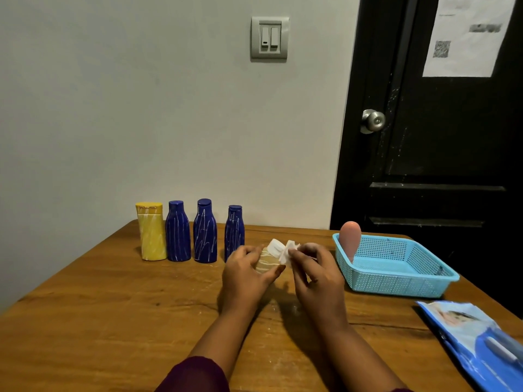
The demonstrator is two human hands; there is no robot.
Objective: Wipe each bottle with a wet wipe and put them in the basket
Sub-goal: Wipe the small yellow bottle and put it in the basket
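My left hand (244, 274) grips a small beige bottle (266, 263) with a white cap, tilted above the table's middle. My right hand (314, 268) pinches a crumpled white wet wipe (288, 251) against the bottle's cap. At the back left a yellow bottle (151, 232) and three dark blue bottles (177, 232) (205, 232) (234, 232) stand in a row, all streaked with white marks. A light blue basket (396, 275) sits to the right, with a pink bottle (350, 240) standing in its near left corner.
A blue wet wipe pack (478, 340) lies at the table's right front edge. The wooden table (113, 321) meets a white wall behind the bottles. A black door with a metal knob (373, 121) stands behind the basket.
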